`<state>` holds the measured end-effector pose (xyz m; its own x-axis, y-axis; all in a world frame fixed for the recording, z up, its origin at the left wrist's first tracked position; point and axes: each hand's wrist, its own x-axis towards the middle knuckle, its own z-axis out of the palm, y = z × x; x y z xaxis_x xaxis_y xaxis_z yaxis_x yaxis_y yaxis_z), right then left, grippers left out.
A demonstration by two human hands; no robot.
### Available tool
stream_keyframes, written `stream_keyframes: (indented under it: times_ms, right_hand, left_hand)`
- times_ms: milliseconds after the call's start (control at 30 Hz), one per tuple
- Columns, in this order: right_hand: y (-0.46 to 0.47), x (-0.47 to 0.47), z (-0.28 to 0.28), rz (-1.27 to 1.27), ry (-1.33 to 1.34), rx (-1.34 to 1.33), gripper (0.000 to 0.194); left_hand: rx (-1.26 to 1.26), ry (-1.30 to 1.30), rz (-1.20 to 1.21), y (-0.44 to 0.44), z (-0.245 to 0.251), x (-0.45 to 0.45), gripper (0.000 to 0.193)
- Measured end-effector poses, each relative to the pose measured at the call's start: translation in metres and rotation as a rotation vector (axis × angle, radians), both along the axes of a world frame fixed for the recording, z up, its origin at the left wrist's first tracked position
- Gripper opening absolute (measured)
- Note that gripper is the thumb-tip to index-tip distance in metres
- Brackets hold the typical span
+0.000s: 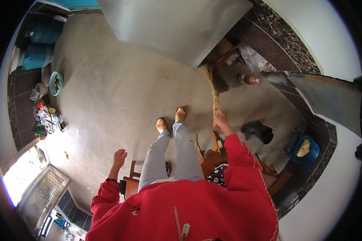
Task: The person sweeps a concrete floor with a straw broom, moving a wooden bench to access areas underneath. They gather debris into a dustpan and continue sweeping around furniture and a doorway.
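My right hand [221,121] grips the bound straw handle of a broom [216,98]. The broom points away from me, and its bristle end reaches toward the lower corner of a large pale panel [181,27]. To the left, my left hand [119,157] hangs over the concrete floor [114,87] with its fingers curled and nothing visible in them. Both my feet stand on the floor between the two hands. A dark rubber boot [257,132] lies to the right of my right hand.
A plastic bottle [249,80] and a clear plastic bag [253,58] lie at upper right. Wooden furniture [212,159] stands beside my right leg. Far right is a blue chair [310,153]. Along the left wall are a teal basin [52,84], bags [48,116] and large blue water jugs [45,33].
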<state>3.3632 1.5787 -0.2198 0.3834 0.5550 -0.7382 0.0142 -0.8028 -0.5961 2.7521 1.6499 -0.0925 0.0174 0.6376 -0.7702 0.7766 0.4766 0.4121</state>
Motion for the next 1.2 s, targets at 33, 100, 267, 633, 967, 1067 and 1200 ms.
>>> stream_keyframes:
  times_ms: [33, 100, 267, 633, 967, 1067, 1200]
  right_hand:
    - [-0.013, -0.008, 0.013, 0.126, -0.067, -0.084, 0.042]
    - [-0.042, -0.001, 0.057, -0.047, 0.131, -0.141, 0.049]
    - [-0.075, 0.001, 0.139, -0.394, 0.373, -0.234, 0.039]
    - [0.042, -0.183, -0.021, -0.046, 0.183, 0.046, 0.057]
    - [0.023, -0.143, 0.108, -0.142, 0.881, -0.164, 0.037]
    - [0.061, -0.191, 0.08, -0.385, 0.719, -0.138, 0.026]
    - [0.107, -0.341, 0.016, -0.46, 0.841, -0.23, 0.017]
  left_hand:
    - [-0.013, -0.005, 0.037, -0.001, 0.0, 0.002, 0.027]
    - [0.007, -0.029, 0.025, -0.003, 0.001, 0.007, 0.027]
    - [0.018, 0.012, 0.054, -0.006, -0.004, 0.013, 0.028]
    - [0.054, 0.056, 0.199, -0.084, 0.022, -0.019, 0.028]
    - [0.023, 0.018, 0.288, -0.131, -0.005, -0.081, 0.03]
    - [0.053, -0.002, 0.339, -0.131, -0.01, -0.105, 0.03]
    - [0.045, -0.022, 0.499, -0.142, -0.003, -0.15, 0.03]
